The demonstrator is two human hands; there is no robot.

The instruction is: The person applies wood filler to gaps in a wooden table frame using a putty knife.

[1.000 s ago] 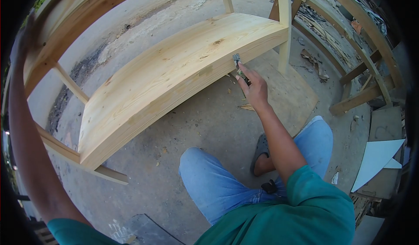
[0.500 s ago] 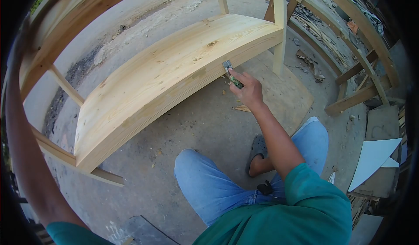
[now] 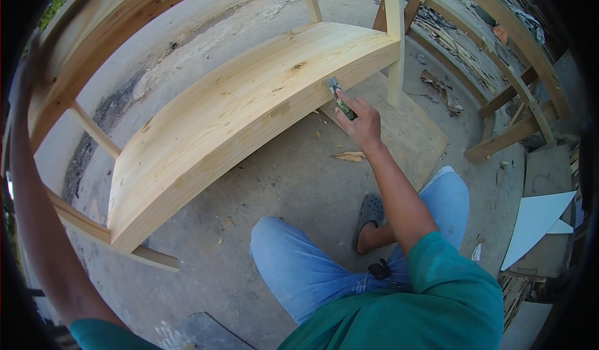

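A pale wooden shelf board (image 3: 243, 94) with a deep front rail (image 3: 262, 122) runs diagonally across the frame between upright posts. My right hand (image 3: 364, 123) is closed around a small brush-like tool (image 3: 344, 109) with a green patterned handle. The tool's grey metal end touches or lies very near the upper edge of the rail, towards its right end. Along the left edge of the view my left arm reaches up to the wooden frame; my left hand (image 3: 29, 50) is dark and blurred there, its fingers not distinguishable.
A wooden frame piece (image 3: 100, 53) crosses the upper left. More timber framing (image 3: 511, 69) stands at the right, near scrap wood. White panel offcuts (image 3: 535, 228) lie at the lower right. A thin board (image 3: 418, 131) rests on the concrete below the shelf's right end.
My right hand has moved slightly up and to the right with the tool, along the rail. The whole view has shifted slightly. My left arm stays raised at the left.
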